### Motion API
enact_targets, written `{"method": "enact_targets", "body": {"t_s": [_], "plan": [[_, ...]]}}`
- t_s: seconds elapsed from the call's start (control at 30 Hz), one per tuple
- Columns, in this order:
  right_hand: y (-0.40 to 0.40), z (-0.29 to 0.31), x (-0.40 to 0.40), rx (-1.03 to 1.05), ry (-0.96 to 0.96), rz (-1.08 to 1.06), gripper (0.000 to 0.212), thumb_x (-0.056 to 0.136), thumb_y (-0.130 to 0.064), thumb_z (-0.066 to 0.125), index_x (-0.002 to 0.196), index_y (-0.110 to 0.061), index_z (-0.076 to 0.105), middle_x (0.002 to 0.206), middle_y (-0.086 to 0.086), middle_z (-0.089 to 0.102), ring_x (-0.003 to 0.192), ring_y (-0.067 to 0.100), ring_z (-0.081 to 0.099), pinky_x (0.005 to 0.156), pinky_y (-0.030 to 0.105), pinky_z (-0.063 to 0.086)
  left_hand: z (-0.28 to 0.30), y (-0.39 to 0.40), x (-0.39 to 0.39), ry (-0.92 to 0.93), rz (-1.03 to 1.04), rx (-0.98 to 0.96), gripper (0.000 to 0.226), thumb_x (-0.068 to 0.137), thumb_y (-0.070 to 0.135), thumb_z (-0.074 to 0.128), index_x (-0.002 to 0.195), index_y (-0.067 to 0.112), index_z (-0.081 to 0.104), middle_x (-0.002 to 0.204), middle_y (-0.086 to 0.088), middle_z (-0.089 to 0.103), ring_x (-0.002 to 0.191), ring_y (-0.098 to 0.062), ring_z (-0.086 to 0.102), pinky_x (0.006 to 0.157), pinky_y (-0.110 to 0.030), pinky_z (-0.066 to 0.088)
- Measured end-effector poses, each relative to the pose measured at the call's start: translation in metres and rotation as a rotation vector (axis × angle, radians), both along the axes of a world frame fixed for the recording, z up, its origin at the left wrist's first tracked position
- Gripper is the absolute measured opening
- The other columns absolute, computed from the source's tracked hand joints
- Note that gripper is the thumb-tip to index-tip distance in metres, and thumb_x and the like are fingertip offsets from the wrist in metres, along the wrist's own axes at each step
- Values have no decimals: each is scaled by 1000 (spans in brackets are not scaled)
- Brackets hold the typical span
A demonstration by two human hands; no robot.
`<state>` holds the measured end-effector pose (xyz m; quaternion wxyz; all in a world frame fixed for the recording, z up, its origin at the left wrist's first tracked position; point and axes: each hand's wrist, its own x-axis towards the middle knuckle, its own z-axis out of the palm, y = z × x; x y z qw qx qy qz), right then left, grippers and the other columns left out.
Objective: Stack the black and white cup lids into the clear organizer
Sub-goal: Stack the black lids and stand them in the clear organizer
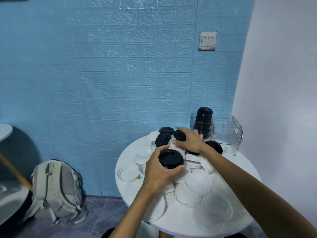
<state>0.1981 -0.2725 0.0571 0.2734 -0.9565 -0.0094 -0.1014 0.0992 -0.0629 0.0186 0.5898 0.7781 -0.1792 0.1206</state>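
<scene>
My left hand (158, 172) grips a short stack of black lids (170, 158) from its left side, just above the pile. My right hand (189, 140) reaches further back and pinches another black lid (179, 134). More loose black lids (162, 139) lie at the back of the round white table (180, 222), one (215, 146) to the right of my right wrist. Several white lids (198, 184) cover most of the tabletop. The clear organizer (228, 134) stands at the back right, with a tall stack of black lids (204, 120) in its left compartment.
A blue brick-patterned wall runs behind the table and a white wall (283, 83) closes the right side. A grey backpack (54, 189) leans on the floor to the left. Part of another round table (10, 203) shows at the far left.
</scene>
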Motion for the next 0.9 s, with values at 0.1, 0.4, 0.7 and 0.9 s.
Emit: {"method": "enact_targets", "body": {"t_s": [0.1,0.4,0.7,0.9], "plan": [[8,23,-22,405,-93,81,81,69,-72,79,134,-35,48,130,-5,63,122,13,58,100,30,47,0,1,0,21,6,13,79,57,41,96,126,40,57,118,20,68,108,9,61,87,-5,46],[33,25,-97,362,-30,460,60,72,-42,88,126,-29,65,128,-7,63,121,7,61,105,21,46,9,-9,-4,37,-20,-53,112,54,41,92,151,39,37,123,17,70,111,4,66,98,-22,53],[50,12,-106,638,97,337,17,106,-32,52,120,-31,61,122,-9,67,114,4,65,99,21,47,10,-10,-5,20,-34,-60,108,58,36,97,148,41,38,121,15,72,108,1,69,96,-24,55],[54,4,-102,832,96,325,33,99,-11,64,125,-25,50,133,3,56,110,11,65,93,23,52,8,-11,-7,-66,3,-53,77,60,28,97,124,45,58,115,23,71,107,3,67,94,-24,55]]}}
